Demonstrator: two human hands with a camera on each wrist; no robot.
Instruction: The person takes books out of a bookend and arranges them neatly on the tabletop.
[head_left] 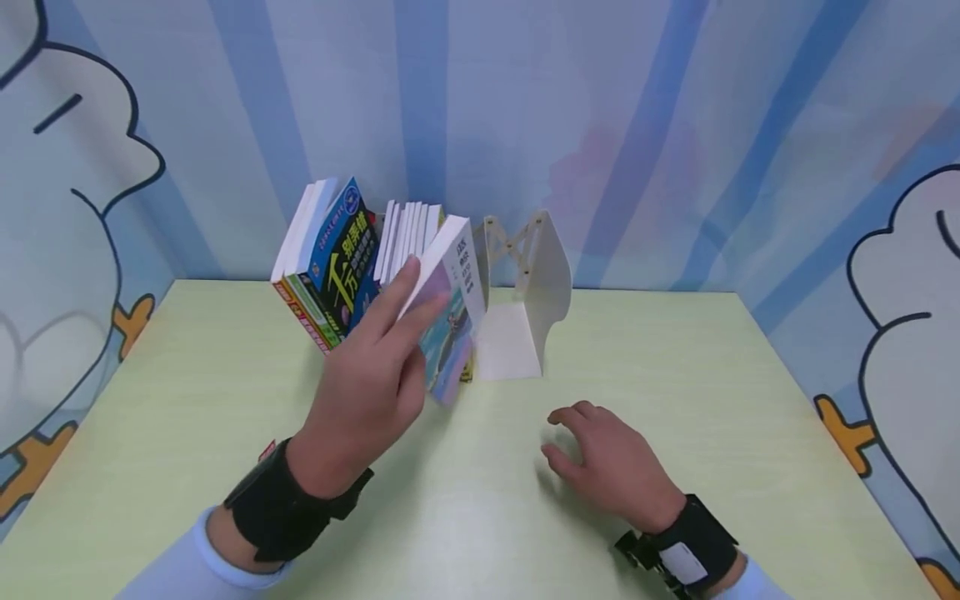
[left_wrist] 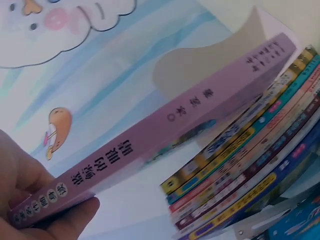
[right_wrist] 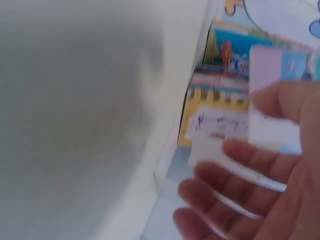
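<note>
A book with a purple spine and a teal and lilac cover is pinched near one end by my left hand, with the thumb on one side and fingers on the other. It stands tilted in front of a row of thinner books. Their colourful spines show beside it in the left wrist view. A white bookend rack with a crossed folding linkage holds the row. My right hand hovers over the table with its fingers loosely bent, holding nothing, apart from the book.
Thicker books, with a black and blue one outermost, lean at the rack's left side. The pale green table meets a blue striped backdrop behind the rack. Cartoon-printed panels stand at both sides.
</note>
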